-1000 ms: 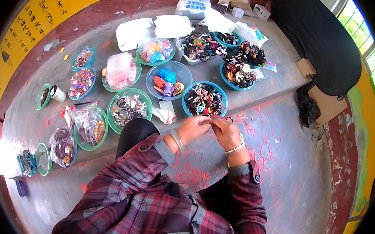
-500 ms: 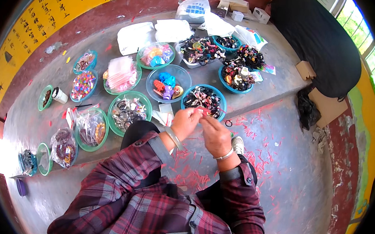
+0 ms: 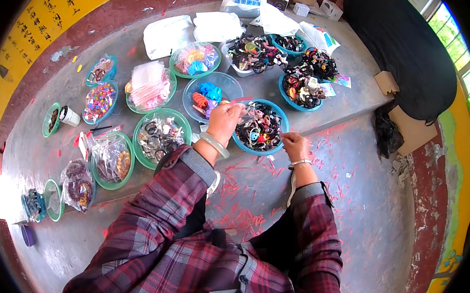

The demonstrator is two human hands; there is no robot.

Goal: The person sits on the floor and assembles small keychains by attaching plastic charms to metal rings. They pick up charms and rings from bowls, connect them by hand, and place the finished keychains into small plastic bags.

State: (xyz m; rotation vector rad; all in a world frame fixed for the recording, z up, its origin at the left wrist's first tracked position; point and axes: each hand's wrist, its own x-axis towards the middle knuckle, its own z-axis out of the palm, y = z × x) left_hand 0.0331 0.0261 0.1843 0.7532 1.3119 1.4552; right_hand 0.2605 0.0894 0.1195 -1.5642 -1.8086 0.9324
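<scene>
Far left, at about 9 o'clock, there's a small green bowl (image 3: 50, 119) with a white cup (image 3: 69, 116) just beside it. Lower down, around 8 o'clock, a bagged bundle of dark rings (image 3: 78, 183) sits near a green bowl with a plastic bag (image 3: 111, 159) in it. Above those, a bowl of colourful beads (image 3: 99, 102) and a bowl holding pink packets (image 3: 149, 89). Next over, a green bowl of metal bits (image 3: 159, 137) sits right by the person's plaid left sleeve.

Middle: a clear bowl (image 3: 212, 94) with blue and orange pieces, at about 12 o'clock from the left hand (image 3: 224, 123). That hand has a pale bangle on the wrist and its fingers are pinched narrow on a thin pinkish strip (image 3: 242, 100), held up over the near edge of the blue bowl (image 3: 260, 127). That bowl is full of dark hair ties and clips and sits on the concrete surface (image 3: 352, 100), between the two hands.

The right hand (image 3: 296, 146) is at about 4 o'clock from the blue bowl, touching or just off its rim. Its fingers are curled in close; can't tell if they're holding anything. Red scraps (image 3: 241, 217) litter the floor below the hands. Further right, at 1 o'clock, two more blue bowls of dark accessories (image 3: 303, 89), then a cardboard box (image 3: 386, 82).
</scene>
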